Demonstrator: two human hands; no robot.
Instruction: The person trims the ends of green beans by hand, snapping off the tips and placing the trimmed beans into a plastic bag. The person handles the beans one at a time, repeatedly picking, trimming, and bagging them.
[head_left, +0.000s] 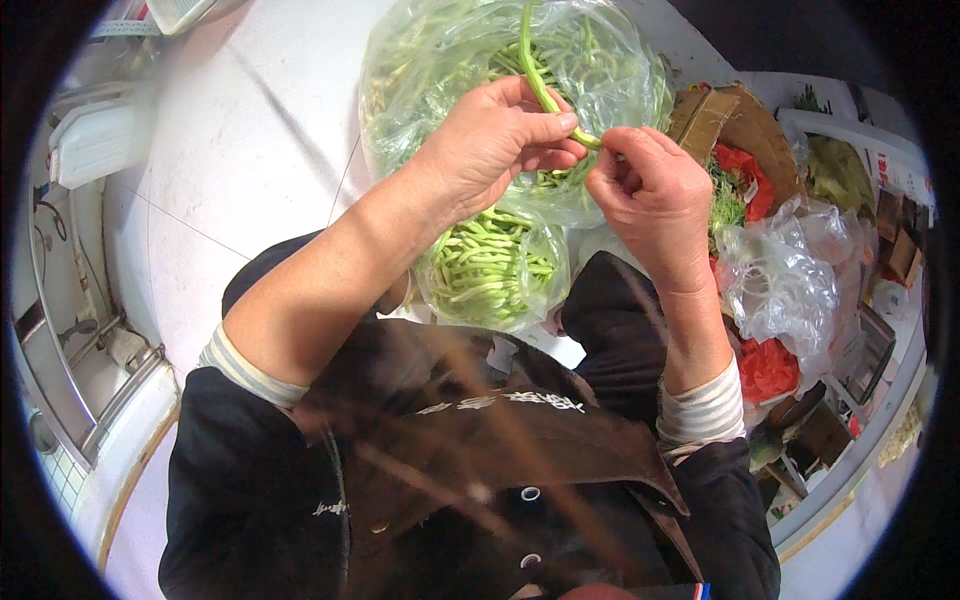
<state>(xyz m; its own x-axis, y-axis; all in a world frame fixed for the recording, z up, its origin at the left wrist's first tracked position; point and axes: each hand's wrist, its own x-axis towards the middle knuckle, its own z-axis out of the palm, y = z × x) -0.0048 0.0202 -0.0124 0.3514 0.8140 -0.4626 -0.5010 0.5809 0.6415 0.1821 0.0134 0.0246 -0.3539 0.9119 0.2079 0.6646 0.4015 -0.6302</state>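
A long green bean (541, 88) lies across the fingers of my left hand (517, 131), held under the thumb, with its far end pointing away from me. My right hand (652, 184) pinches the near tip of the same bean between thumb and fingers. Below both hands spreads a large clear plastic bag (405, 82) full of green beans. Closer to my body, a smaller clear bag holds a pile of green beans (491, 270), many of them lying side by side. My forearms hide part of the bags.
On the right stand a torn cardboard box (757, 135), red plastic (769, 371) and a crumpled clear plastic bag (784, 277). White floor tiles (277, 97) stretch to the left. A white plastic container (101, 142) and metal fittings (124, 405) are at the far left.
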